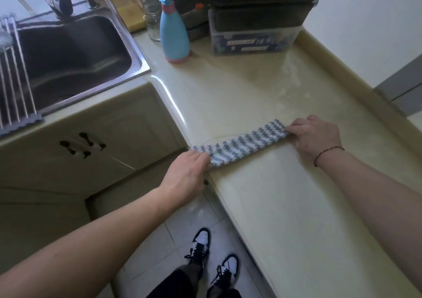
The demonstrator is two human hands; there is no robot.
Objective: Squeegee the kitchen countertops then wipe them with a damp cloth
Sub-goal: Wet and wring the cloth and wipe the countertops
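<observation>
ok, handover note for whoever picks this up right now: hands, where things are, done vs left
Left hand: grips the near end of the striped cloth at the counter's front edge.
Right hand: grips the far end; the cloth is folded into a long band and stretched flat across the countertop.
Blue spray bottle stands at the back, right of the sink. No squeegee in view.
Done: wet streaks show beyond the cloth; whether squeegeeing is finished can't be told.
Left: probably drag the band along the counter to wipe it.
</observation>
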